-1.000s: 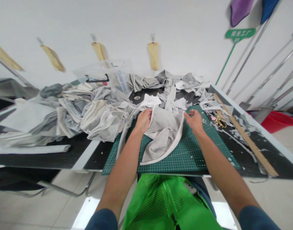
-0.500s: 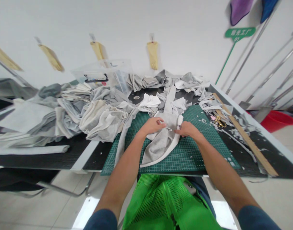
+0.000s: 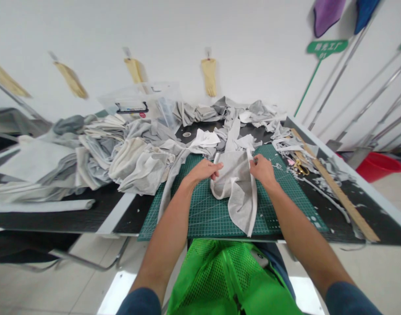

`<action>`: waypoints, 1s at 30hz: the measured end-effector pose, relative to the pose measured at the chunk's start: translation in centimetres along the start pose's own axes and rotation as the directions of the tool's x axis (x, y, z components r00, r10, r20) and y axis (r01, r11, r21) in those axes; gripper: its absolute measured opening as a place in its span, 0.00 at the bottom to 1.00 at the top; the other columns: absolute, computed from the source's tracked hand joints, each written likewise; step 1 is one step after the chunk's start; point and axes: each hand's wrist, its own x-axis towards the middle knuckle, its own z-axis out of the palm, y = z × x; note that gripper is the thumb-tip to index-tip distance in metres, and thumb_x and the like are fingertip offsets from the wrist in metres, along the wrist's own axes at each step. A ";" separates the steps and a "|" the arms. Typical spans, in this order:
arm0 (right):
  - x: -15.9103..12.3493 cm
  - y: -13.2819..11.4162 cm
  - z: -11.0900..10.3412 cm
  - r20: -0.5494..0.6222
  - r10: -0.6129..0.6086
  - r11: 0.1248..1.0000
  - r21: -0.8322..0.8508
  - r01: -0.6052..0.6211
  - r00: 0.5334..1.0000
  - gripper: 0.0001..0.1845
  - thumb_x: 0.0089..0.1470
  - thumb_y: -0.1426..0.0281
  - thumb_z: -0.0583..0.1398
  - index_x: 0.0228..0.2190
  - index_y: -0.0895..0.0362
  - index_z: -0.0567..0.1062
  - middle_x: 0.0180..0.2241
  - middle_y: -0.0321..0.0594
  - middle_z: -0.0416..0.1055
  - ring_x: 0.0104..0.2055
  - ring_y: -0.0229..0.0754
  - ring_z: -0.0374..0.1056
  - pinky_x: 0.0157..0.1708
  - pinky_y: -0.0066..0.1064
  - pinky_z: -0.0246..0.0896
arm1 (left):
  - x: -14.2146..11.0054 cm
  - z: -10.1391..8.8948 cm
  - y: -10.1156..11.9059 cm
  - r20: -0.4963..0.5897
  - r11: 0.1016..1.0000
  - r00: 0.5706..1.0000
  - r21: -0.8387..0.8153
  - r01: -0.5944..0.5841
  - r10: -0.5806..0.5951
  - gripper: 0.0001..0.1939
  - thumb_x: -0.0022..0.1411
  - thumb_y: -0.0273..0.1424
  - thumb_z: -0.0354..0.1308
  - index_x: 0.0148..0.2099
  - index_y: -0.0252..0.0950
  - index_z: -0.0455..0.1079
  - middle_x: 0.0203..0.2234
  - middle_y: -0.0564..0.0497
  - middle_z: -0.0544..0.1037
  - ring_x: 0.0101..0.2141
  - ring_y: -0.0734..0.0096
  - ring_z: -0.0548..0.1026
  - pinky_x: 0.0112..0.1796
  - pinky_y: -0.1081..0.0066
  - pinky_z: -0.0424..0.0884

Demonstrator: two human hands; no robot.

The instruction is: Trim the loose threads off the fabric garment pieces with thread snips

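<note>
A light grey piece of cloth with a paler band along its edges lies on the green cutting mat. Its lower part is folded and crumpled, with a corner pointing toward me. My left hand pinches the cloth's left edge, thumb on top and fingers curled. At the right edge, my right hand is closed on the pale band. A small dark thing shows at those right fingers, too small to name.
Heaps of grey cloth cover the left side, beside a clear plastic box. More scraps lie behind the mat. At right are gold-handled scissors, a wooden ruler and a red bucket beyond the table.
The cloth has been turned and spread, its lower corner swinging from left to right. My right hand has moved up and right along the edge; my left hand has shifted slightly left.
</note>
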 end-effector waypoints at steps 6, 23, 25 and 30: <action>-0.2 1.4 0.2 0.292 -0.023 0.988 -0.139 0.067 0.956 0.44 0.47 0.44 0.69 0.53 0.65 0.73 0.50 0.66 0.77 0.53 0.64 0.75 0.47 0.42 0.69 | 0.6 -0.3 -1.4 0.060 0.873 0.977 0.463 0.154 -0.205 0.24 0.50 0.46 0.69 0.13 0.39 0.66 0.11 0.51 0.67 0.21 0.69 0.68 0.27 0.69 0.58; 1.8 2.0 0.6 -0.174 -0.015 0.793 0.598 0.118 0.985 0.31 0.52 0.67 0.60 0.58 0.58 0.71 0.47 0.49 0.77 0.46 0.51 0.73 0.50 0.43 0.67 | 2.4 -0.3 -2.5 -0.546 0.968 0.826 -0.253 -0.003 -0.140 0.09 0.54 0.27 0.53 0.38 0.36 0.72 0.26 0.52 0.73 0.27 0.70 0.69 0.30 0.71 0.63; 1.8 1.7 0.6 -0.198 0.024 0.718 0.686 0.120 0.980 0.29 0.55 0.63 0.58 0.57 0.57 0.71 0.46 0.47 0.77 0.43 0.49 0.72 0.50 0.43 0.67 | 2.4 -0.3 -2.4 -0.623 0.896 0.764 -0.419 -0.145 -0.168 0.16 0.53 0.26 0.54 0.45 0.37 0.71 0.27 0.54 0.72 0.27 0.70 0.69 0.30 0.72 0.63; 1.2 1.2 0.0 -0.231 0.007 0.697 0.698 0.161 0.973 0.27 0.57 0.57 0.58 0.55 0.55 0.74 0.48 0.46 0.77 0.46 0.49 0.70 0.54 0.45 0.65 | 2.4 -0.6 -2.3 -0.701 0.793 0.706 -0.486 -0.368 -0.102 0.15 0.52 0.25 0.55 0.43 0.39 0.73 0.24 0.56 0.67 0.26 0.72 0.66 0.29 0.73 0.59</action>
